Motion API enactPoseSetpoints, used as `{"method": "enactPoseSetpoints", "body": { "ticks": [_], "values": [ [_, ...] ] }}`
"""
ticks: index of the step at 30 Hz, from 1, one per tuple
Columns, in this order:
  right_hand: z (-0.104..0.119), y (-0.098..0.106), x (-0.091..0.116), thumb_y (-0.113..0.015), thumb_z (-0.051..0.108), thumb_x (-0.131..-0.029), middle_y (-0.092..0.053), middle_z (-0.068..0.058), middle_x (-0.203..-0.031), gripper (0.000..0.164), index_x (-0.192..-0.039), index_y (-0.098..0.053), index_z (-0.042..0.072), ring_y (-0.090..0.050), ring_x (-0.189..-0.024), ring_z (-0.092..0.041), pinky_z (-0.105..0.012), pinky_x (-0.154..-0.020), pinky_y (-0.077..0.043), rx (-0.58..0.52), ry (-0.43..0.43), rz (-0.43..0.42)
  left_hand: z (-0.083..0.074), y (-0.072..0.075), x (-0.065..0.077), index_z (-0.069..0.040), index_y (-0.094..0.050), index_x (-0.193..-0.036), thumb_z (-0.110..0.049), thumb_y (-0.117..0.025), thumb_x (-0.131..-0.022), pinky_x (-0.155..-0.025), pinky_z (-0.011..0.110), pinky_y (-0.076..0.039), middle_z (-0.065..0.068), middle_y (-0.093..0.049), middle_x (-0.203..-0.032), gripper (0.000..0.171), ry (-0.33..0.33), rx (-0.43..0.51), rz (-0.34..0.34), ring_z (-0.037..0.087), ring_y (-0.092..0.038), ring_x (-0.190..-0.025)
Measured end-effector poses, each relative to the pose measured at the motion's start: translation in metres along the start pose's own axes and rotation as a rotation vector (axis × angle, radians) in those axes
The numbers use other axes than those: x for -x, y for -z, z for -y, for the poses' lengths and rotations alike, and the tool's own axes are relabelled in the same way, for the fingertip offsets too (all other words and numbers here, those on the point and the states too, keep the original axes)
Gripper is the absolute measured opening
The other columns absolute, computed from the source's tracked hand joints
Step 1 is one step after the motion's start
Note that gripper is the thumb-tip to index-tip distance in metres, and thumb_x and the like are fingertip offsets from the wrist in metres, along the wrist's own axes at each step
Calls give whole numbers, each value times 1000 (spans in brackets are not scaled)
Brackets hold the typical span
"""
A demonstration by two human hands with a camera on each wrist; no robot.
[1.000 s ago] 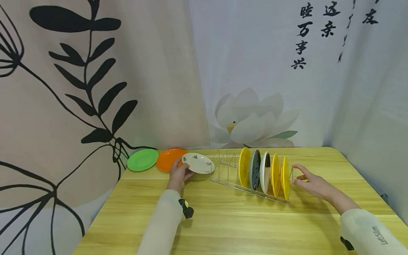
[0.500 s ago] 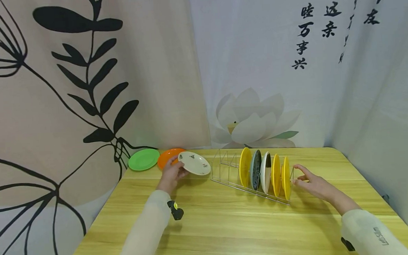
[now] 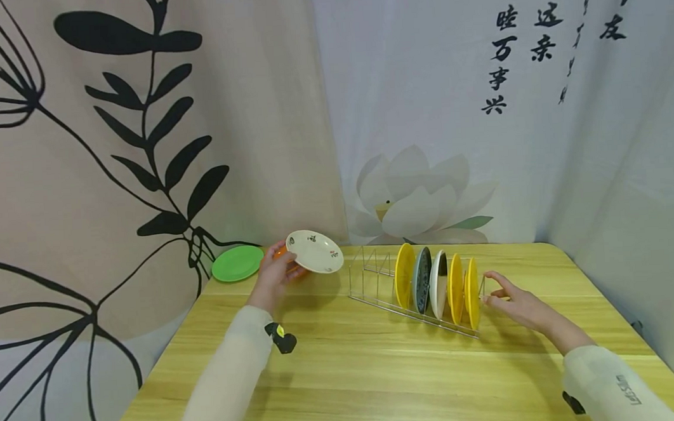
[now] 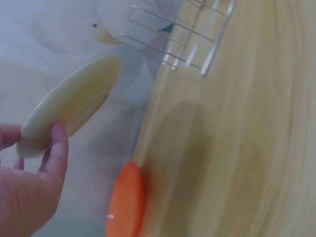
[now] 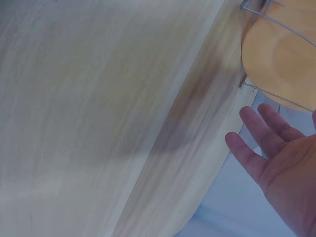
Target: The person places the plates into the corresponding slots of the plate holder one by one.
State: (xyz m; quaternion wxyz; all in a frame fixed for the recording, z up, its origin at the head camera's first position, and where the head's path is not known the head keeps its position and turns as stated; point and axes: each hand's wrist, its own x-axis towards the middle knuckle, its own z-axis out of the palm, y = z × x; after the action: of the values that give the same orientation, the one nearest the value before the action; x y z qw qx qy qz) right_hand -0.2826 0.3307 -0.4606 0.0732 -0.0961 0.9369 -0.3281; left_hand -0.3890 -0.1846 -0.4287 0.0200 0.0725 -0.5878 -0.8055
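My left hand (image 3: 275,274) pinches the edge of a white plate (image 3: 315,252) with small dark prints and holds it tilted above the table. In the left wrist view the plate (image 4: 74,106) shows its underside, thumb and fingers on either side of its rim. Behind and below it, an orange plate (image 4: 126,200) lies on the table, mostly covered in the head view. At the right end of a wire dish rack (image 3: 413,314), my right hand (image 3: 516,303) holds the end wire between thumb and index finger. Its other fingers (image 5: 254,126) stretch out loosely in the right wrist view.
Yellow plates (image 3: 404,275), a dark patterned plate (image 3: 423,281) and a white-and-dark plate (image 3: 437,291) stand upright in the rack, whose left slots hold none. A green plate (image 3: 238,263) lies at the table's back left. A printed curtain (image 3: 265,144) hangs behind the wooden table (image 3: 380,380).
My left hand has lifted the white plate, moving it up and to the left over the orange plate. The right hand and the rack have stayed in place.
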Motion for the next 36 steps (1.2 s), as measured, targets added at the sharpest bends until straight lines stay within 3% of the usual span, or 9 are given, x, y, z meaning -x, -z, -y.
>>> {"method": "enactPoseSetpoints", "body": {
  "ticks": [5,9,13,18,22,31,36],
  "values": [
    [2,0,0,-48,44,-101,-48,-34,-137,70,-156,-16,14,-57,-114,-49,-62,-87,-49,-7,6,1,-13,-5,2,-11,-39,-147,0,-54,-95,-96,46,-52,17,-54,-127,56,-35,-3,23,30,-63,-104],
    [2,0,0,-49,43,-101,-49,-34,-137,70,-156,-16,14,-57,-114,-49,-61,-86,-50,-2,11,0,-19,-10,3,-13,-41,-147,0,-56,-95,-97,47,-51,17,-54,-128,56,-46,18,34,32,-61,-108],
    [3,1,0,-49,44,-101,-49,-34,-137,70,-155,-17,13,-56,-114,-50,-62,-86,-49,5,13,-4,-25,-19,3,-13,-41,-147,1,-57,-94,-94,46,-53,18,-56,-125,57,-51,38,44,29,-64,-101],
    [2,0,0,-48,49,-101,-48,-35,-138,73,-156,-16,14,-56,-113,-51,-63,-86,-48,13,-10,0,-28,-34,3,-13,-42,-143,4,-58,-93,-86,43,-57,12,-62,-110,55,-45,52,67,20,-67,-85],
    [2,0,-1,-48,49,-101,-47,-34,-139,73,-156,-15,14,-56,-112,-50,-63,-86,-48,21,-22,1,-28,-46,6,-10,-44,-140,6,-58,-92,-93,50,-53,7,-63,-98,53,-52,55,84,19,-66,-78],
    [1,0,-1,-48,51,-101,-48,-35,-138,74,-156,-15,14,-57,-111,-50,-63,-86,-48,14,-8,-3,-27,-76,13,-9,-47,-138,5,-59,-91,-92,52,-52,7,-65,-93,51,-65,0,118,19,-67,-76],
    [2,1,0,-48,52,-101,-48,-35,-137,75,-156,-15,13,-56,-112,-51,-63,-86,-49,6,-7,-1,-22,-89,15,-9,-50,-137,6,-60,-89,-86,48,-56,8,-64,-93,51,-60,-23,157,22,-67,-78]
  ]
}}
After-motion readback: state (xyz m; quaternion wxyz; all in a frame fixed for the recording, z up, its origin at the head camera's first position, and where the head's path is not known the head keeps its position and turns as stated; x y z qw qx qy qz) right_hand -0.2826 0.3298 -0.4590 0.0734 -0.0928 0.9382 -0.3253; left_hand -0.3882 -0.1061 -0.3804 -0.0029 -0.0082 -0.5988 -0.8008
